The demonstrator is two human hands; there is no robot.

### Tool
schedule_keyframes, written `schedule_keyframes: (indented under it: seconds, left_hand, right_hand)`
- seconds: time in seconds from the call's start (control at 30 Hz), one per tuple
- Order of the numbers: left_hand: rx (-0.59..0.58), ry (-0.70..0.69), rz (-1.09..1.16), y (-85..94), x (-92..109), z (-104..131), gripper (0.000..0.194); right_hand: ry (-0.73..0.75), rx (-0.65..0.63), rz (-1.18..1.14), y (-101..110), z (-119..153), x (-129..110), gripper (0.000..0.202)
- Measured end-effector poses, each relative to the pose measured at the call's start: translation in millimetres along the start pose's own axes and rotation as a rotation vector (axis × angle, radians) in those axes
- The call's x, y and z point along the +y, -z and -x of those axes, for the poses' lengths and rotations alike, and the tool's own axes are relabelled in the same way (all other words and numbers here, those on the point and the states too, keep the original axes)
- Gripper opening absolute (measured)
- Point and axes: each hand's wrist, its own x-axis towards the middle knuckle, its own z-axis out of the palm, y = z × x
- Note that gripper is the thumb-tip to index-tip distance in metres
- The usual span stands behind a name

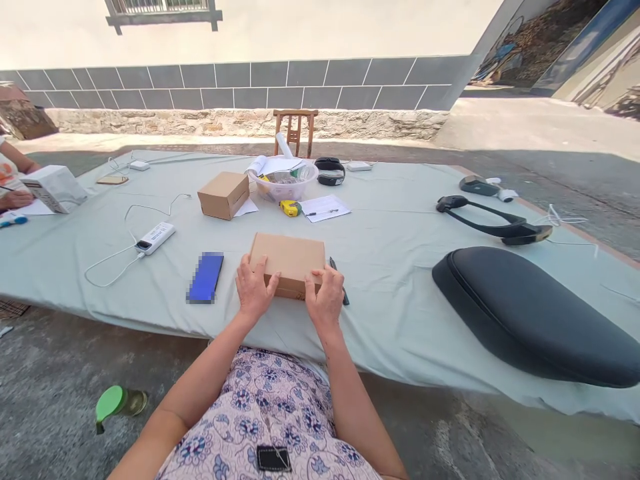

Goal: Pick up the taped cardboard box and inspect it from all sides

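Observation:
A closed brown cardboard box (289, 252) lies on the cloth-covered table right in front of me. My left hand (254, 288) grips its near left corner, thumb along the front edge and fingers around the side. At the near right corner my right hand (326, 293) holds the box in the same way. A black pen (345, 297) lies just beside my right hand, partly hidden by it. To the left of the box rests a phone (205, 279) with a blurred blue screen.
Farther back stand a second cardboard box (223, 196), a basket (283, 192) of papers, a yellow tape measure (290, 208) and a paper sheet (327, 208). A power bank (156, 237) lies left; a black seat cushion (530, 313) and headset (493, 219) lie right. Another person's hand (17, 199) shows far left.

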Motion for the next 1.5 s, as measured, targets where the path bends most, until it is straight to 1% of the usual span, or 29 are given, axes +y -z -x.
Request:
schedule_keyframes:
  seconds: [0.17, 0.27, 0.37, 0.43, 0.53, 0.63, 0.67, 0.7, 0.77, 0.83, 0.9, 0.97, 1.07, 1.17, 1.27, 1.37, 1.5]
  left_hand:
    - [0.027, -0.059, 0.017, -7.0, -9, 1, 0.052]
    - [0.033, -0.08, 0.055, -8.3, -13, 0, 0.05]
    - [0.024, -0.099, 0.099, -6.2, -17, 0, 0.049]
    - [-0.001, -0.112, 0.117, -2.7, -18, -2, 0.047]
    - [-0.026, -0.105, 0.079, 5.4, -17, -7, 0.043]
    - [0.003, -0.042, -0.008, 14.1, -10, -14, 0.04]
    - [0.001, -0.014, -0.023, 16.3, -8, -15, 0.039]
    - [-0.02, 0.005, -0.019, 18.0, -5, -16, 0.039]
    - [-0.113, 0.002, 0.068, 19.4, 1, -14, 0.039]
    - [-0.213, -0.046, 0.236, 18.6, 5, -7, 0.041]
    - [-0.27, -0.085, 0.406, 17.5, 5, 3, 0.044]
    - [-0.314, -0.099, 0.523, 18.0, 3, 12, 0.045]
    - [-0.408, -0.107, 0.605, 22.1, -4, 22, 0.05]
    - [-0.498, -0.106, 0.632, 27.3, -12, 26, 0.055]
    - [-0.536, -0.105, 0.609, 30.5, -16, 28, 0.064]
    - [-0.548, -0.094, 0.571, 31.2, -16, 28, 0.073]
    - [-0.555, -0.063, 0.61, 29.4, -13, 30, 0.071]
  right_hand:
    - [0.023, 0.036, -0.162, 0, 0, 6, 0.029]
    - [0.0, 0.025, -0.229, 3, -1, 8, 0.033]
    - [-0.039, -0.003, -0.26, 11, 2, 8, 0.032]
    - [-0.044, -0.022, -0.242, 19, 10, 5, 0.03]
    - [0.01, -0.031, -0.182, 32, 31, -5, 0.03]
    - [0.071, -0.06, -0.155, 38, 57, -20, 0.032]
    - [0.098, -0.093, -0.151, 37, 64, -26, 0.035]
    - [0.117, -0.111, -0.153, 37, 71, -31, 0.036]
    - [0.156, -0.168, -0.174, 34, 79, -40, 0.037]
    - [0.182, -0.227, -0.207, 31, 81, -46, 0.037]
    - [0.18, -0.271, -0.237, 30, 79, -49, 0.038]
    - [0.152, -0.289, -0.267, 31, 76, -50, 0.038]
    - [0.098, -0.314, -0.334, 34, 72, -50, 0.038]
    - [0.031, -0.36, -0.392, 37, 70, -49, 0.037]
    - [-0.069, -0.387, -0.392, 44, 66, -44, 0.037]
    - [-0.177, -0.34, -0.31, 54, 60, -29, 0.042]
    - [-0.267, -0.211, -0.214, 69, 47, -5, 0.053]
